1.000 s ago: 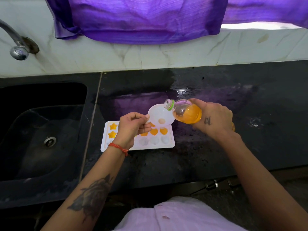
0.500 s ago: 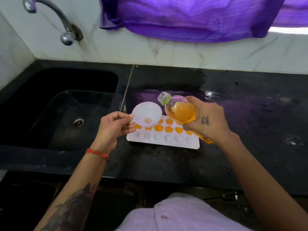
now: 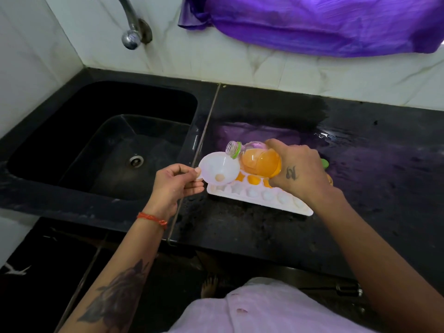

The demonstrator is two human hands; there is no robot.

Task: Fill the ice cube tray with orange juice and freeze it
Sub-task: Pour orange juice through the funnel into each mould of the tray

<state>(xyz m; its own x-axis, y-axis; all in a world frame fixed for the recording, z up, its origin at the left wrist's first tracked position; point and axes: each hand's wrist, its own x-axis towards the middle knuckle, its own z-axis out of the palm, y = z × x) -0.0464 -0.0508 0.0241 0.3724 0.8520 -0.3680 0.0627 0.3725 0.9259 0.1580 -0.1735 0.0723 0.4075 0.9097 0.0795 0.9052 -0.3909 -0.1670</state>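
— Where's the ice cube tray (image 3: 258, 197)?

— Flat on the black bench (image 3: 360, 212), just right of the seam beside the sink (image 3: 108, 145). It lies at a slant, its right end nearer the person. The far row of moulds holds orange juice; the near row looks white and unfilled, though part of the tray is hidden behind the hands.

— And the left hand (image 3: 176, 183)?

— Its grip is clamped on the small tab of a white funnel (image 3: 219, 168), thumb and fingers pinching it. The funnel sits over the tray's left end, its spout pointing down; whether the spout touches the tray I cannot tell.

— The right hand (image 3: 300, 171)?

— Fingers curled around a clear plastic bottle (image 3: 258, 162) with orange juice in it. The bottle is tipped nearly on its side, open neck with a green ring at the funnel's rim. The juice lies pooled in the bottle's body, and the neck looks clear.

— Anything else about?

— A metal tap (image 3: 131, 32) on the marble wall above the sink, a purple cloth (image 3: 312, 22) hanging at the top right, and an orange thread (image 3: 152, 218) around the left wrist.
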